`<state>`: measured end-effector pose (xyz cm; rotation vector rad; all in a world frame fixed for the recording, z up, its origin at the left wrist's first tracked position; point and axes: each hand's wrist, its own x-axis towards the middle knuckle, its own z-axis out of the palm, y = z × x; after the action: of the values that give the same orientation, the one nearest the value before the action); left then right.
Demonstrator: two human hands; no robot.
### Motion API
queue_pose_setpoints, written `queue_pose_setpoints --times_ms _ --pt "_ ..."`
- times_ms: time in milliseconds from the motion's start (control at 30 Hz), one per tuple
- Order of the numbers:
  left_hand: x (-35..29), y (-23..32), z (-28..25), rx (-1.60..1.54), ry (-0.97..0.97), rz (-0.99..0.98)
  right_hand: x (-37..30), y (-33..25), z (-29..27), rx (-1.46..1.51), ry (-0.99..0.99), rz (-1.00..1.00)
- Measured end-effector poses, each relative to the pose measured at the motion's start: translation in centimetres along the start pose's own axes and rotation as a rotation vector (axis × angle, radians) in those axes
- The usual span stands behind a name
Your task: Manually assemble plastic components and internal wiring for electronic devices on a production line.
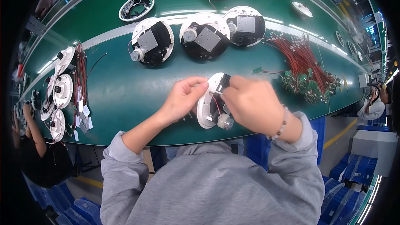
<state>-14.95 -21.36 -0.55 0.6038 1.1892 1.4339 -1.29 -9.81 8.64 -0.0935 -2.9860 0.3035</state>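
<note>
Before me a white round housing (203,110) stands tilted on edge, its black inner side with a small clear-capped motor (225,121) turned to the right. My left hand (182,98) grips its rim between thumb and fingers. Fingers closed, my right hand (252,102) works against the black face, where a thin red wire runs. A small shiny piece shows at its fingertips, but what it is I cannot make out. Part of the housing is hidden behind this hand.
Three similar housings with grey plates (207,39) lie farther back. At right is a heap of red wires with green circuit boards (310,85). White-tagged wires (81,96) and white discs (62,91) lie left. A conveyor (175,0) runs behind; other people sit at both sides.
</note>
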Motion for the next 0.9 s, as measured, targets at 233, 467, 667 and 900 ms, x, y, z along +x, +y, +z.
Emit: queue_pose_setpoints --times_ms 233,467,667,900 --pt "0.1 0.0 -0.1 -0.049 -0.006 0.006 0.6 0.9 3.0 0.267 0.107 -0.018" --pt "0.3 0.1 -0.2 -0.051 -0.030 -0.001 0.4 0.7 3.9 0.354 0.292 -0.014" --pt "0.2 -0.8 -0.1 0.085 -0.018 0.052 0.8 0.5 5.2 0.265 0.307 -0.065" --pt "1.1 -2.0 -0.8 0.002 -0.036 -0.025 0.4 0.9 3.5 0.449 0.165 -0.015"
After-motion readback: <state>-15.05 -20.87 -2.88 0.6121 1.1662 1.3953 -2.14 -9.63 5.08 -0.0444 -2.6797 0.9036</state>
